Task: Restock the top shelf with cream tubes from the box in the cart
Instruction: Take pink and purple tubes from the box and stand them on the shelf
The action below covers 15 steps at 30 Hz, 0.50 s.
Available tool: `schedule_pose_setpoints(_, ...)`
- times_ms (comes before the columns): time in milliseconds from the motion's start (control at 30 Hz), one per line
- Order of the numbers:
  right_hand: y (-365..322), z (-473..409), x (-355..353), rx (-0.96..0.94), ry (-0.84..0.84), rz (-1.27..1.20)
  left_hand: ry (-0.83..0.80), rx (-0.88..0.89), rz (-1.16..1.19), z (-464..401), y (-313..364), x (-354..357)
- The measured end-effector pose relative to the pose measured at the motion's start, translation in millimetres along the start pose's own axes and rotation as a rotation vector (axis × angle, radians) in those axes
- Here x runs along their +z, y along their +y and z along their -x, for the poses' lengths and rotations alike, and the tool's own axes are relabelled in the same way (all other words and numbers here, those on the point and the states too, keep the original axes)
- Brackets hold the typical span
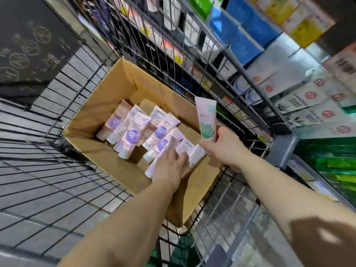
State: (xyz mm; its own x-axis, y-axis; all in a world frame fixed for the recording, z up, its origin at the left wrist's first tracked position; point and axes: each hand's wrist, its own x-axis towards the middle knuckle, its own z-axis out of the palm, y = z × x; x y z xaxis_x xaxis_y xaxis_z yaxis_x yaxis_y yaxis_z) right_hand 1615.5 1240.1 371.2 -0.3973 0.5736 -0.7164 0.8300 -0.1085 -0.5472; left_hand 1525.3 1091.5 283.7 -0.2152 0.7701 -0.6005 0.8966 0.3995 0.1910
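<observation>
The right hand (pixel 224 146) grips a green-printed tube (pixel 207 119) upright above the cardboard box (pixel 107 105). Inside the box, the left hand (pixel 170 167) lies flat and open on purple-printed tubes (pixel 133 132).

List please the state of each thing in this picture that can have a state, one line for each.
Cardboard box: open, flaps up, standing in the cart.
Purple tubes: lying loose in the box, caps on.
Green tube: lifted out of the box, held upright.
Right hand: closed on the green tube.
Left hand: down in the box, fingers on a tube.
Cart: holding the box.
</observation>
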Motion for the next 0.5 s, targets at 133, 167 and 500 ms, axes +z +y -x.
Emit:
schedule_pose_setpoints(133,0.1,1.5,1.3,-0.007,-0.032,-0.033,-0.062,0.009,0.024,3.1,-10.4,-10.7)
schedule_pose_setpoints(167,0.3,1.2,1.3,0.004,-0.031,-0.048,-0.056,-0.014,0.073,3.3,-9.1,-14.2)
schedule_pose_setpoints(500,0.7,3.0,2.5,0.031,0.001,-0.149,-0.088,-0.173,0.212,-1.4,-19.8,-17.1)
